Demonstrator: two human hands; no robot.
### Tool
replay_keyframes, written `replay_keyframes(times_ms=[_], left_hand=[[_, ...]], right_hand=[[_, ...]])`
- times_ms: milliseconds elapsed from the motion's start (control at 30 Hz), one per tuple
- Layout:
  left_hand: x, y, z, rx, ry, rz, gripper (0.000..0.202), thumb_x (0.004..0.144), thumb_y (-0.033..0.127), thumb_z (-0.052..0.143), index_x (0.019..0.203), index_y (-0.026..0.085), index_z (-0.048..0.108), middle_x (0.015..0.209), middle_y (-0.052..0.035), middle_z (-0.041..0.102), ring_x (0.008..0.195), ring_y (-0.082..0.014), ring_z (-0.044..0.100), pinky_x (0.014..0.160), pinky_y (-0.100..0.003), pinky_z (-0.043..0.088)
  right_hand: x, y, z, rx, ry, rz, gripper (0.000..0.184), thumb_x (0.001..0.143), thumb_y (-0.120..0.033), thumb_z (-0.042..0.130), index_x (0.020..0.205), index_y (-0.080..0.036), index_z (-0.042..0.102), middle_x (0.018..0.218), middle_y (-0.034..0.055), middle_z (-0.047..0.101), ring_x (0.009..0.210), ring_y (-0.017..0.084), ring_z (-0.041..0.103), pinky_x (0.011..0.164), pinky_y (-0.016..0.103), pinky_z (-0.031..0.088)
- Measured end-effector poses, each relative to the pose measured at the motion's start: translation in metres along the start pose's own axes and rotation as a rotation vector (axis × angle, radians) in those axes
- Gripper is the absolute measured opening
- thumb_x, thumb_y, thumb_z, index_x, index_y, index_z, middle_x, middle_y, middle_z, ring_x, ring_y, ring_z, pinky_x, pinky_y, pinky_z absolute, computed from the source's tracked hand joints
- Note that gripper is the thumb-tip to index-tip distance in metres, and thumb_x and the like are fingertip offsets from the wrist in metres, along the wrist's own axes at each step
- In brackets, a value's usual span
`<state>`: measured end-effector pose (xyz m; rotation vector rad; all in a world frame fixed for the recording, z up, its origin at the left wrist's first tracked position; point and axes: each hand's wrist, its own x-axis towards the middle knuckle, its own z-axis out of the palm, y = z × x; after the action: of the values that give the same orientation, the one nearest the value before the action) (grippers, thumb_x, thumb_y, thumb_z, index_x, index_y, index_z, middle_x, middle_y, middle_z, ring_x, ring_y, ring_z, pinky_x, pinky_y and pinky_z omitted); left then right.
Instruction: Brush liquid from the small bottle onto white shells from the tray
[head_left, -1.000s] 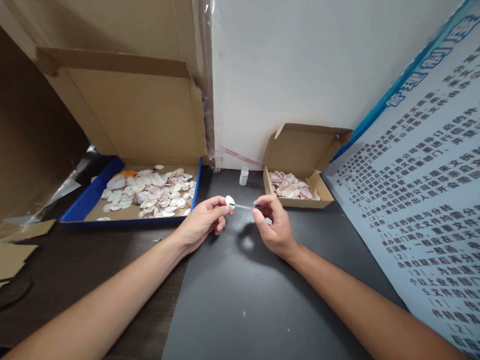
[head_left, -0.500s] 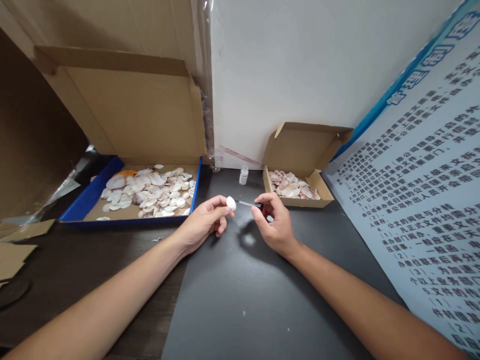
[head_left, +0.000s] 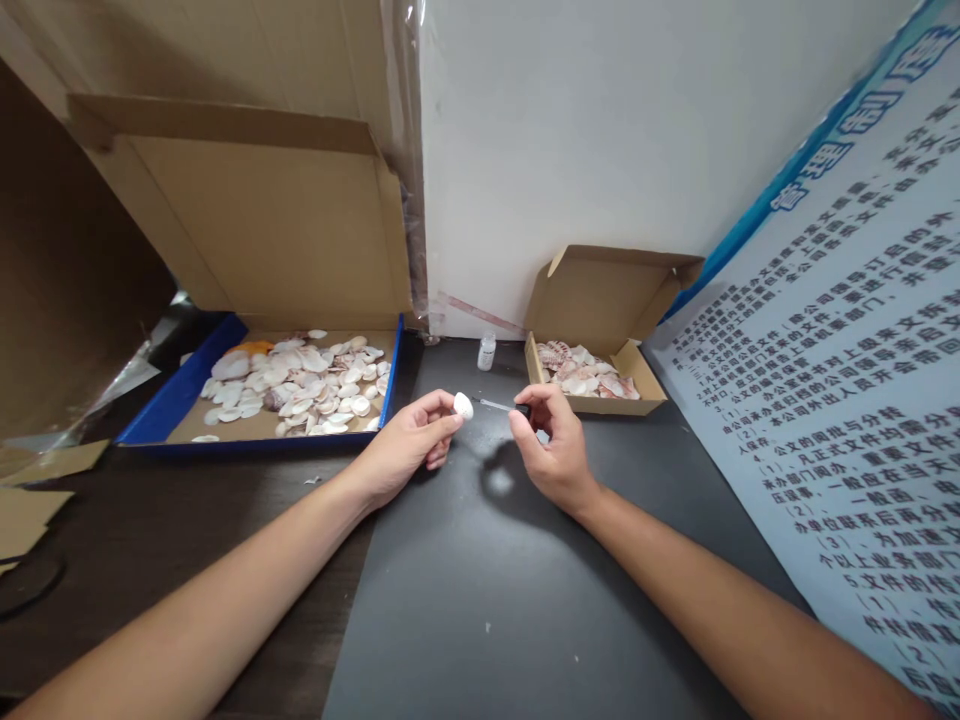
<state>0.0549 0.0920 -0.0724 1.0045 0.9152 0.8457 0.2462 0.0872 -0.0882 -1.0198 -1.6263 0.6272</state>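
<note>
Between the thumb and fingers of my left hand (head_left: pixel 412 440) is a small white seashell (head_left: pixel 463 405), held above the dark mat. My right hand (head_left: pixel 553 445) pinches the black cap of a thin brush (head_left: pixel 495 404), whose pale stem points left toward the shell. A narrow gap shows between the brush tip and the shell. Behind both hands stands a small clear glass bottle (head_left: pixel 487 352) with a label, upright on the mat.
To the left, an open blue-edged cardboard box (head_left: pixel 388 375) holds many pale shells (head_left: pixel 300 380). A smaller cardboard box (head_left: pixel 652 385) with reddish shells (head_left: pixel 589 372) stands at the back right. A printed board (head_left: pixel 825 350) leans along the right; cardboard scraps (head_left: pixel 30 510) lie far left.
My right hand has drawn slightly to the right with the brush, widening the gap to the shell. The lower fingers of my left hand have curled in a little.
</note>
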Motion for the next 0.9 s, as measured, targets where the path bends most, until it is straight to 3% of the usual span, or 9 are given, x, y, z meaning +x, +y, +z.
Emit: replay_keyframes(times_ms=[367,767,900], left_hand=[[0.0012,-0.0018,-0.0015,-0.026,-0.005,-0.006,0.024,0.079,0.036,0.067,0.089,0.02,0.051,0.054,0.0103,0.032,0.043,-0.0006,0.029,0.044,-0.014,0.026],[0.0014,0.0,-0.0007,-0.092,0.005,-0.026,0.023,0.078,0.031,0.07,0.085,0.017,0.053,0.055,0.0097,0.033,0.043,0.0004,0.027,0.043,-0.014,0.023],[0.0013,0.0004,-0.0007,-0.129,0.006,-0.04,0.024,0.077,0.03,0.071,0.082,0.017,0.051,0.055,0.0097,0.032,0.044,0.0002,0.028,0.042,-0.014,0.024]], right_hand=[[-0.0003,0.0007,-0.0001,0.014,-0.057,0.005,0.011,0.085,-0.025,0.057,0.094,-0.022,0.051,0.066,-0.0045,0.045,0.052,0.01,0.041,0.048,0.023,0.035],[-0.0021,0.0,-0.0008,-0.01,-0.013,-0.008,0.009,0.084,-0.021,0.057,0.09,-0.021,0.05,0.07,-0.0035,0.044,0.056,0.01,0.039,0.048,0.021,0.035],[-0.0045,-0.0016,-0.001,0.013,-0.066,-0.006,0.01,0.085,-0.022,0.057,0.092,-0.021,0.05,0.068,-0.0044,0.044,0.054,0.009,0.04,0.047,0.021,0.034]])
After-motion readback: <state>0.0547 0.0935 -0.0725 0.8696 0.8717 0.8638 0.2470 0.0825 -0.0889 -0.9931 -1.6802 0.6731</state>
